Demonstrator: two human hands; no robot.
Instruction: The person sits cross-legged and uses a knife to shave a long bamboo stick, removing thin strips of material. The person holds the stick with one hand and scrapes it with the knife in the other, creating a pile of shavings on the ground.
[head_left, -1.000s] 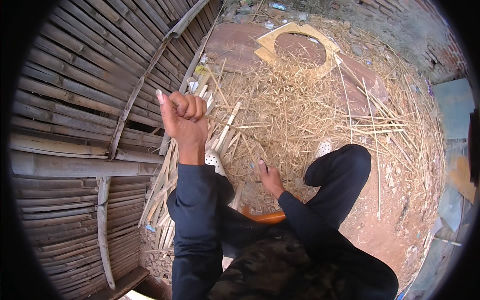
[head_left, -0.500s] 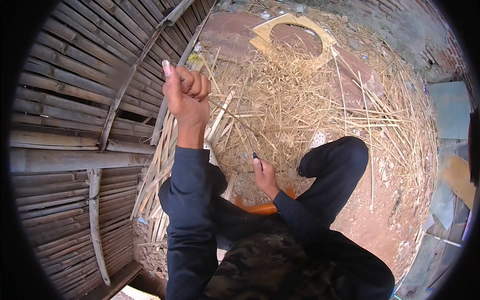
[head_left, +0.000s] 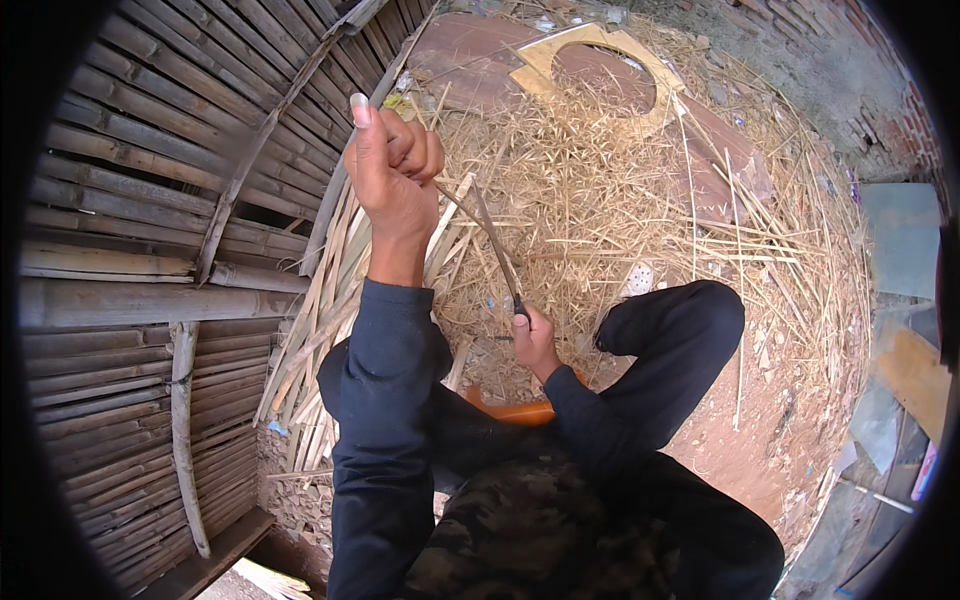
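Observation:
My left hand (head_left: pixel 396 172) is raised at the left, its fingers closed round one end of a thin bamboo strip (head_left: pixel 458 205) and its thumb pointing up. The strip slants down to the right, toward the knife. My right hand (head_left: pixel 535 342), lower and nearer my body, is closed on the dark handle of a knife (head_left: pixel 492 236). Its long narrow blade points up and away, crossing close to the strip; whether they touch I cannot tell. Below my right hand, part of an orange stool (head_left: pixel 515 412) shows between my legs.
Bamboo shavings (head_left: pixel 590 160) cover the ground ahead, with a board with a round cut-out (head_left: pixel 535 62) beyond. Split bamboo strips (head_left: pixel 318 330) lie along my left beside a bamboo slat wall (head_left: pixel 110 230). Several sheets (head_left: pixel 900 240) lean at the right.
The knife blade has swung up and now shows broadside. My left hand has shifted slightly right and down in the picture, and my right hand is nearly where it was.

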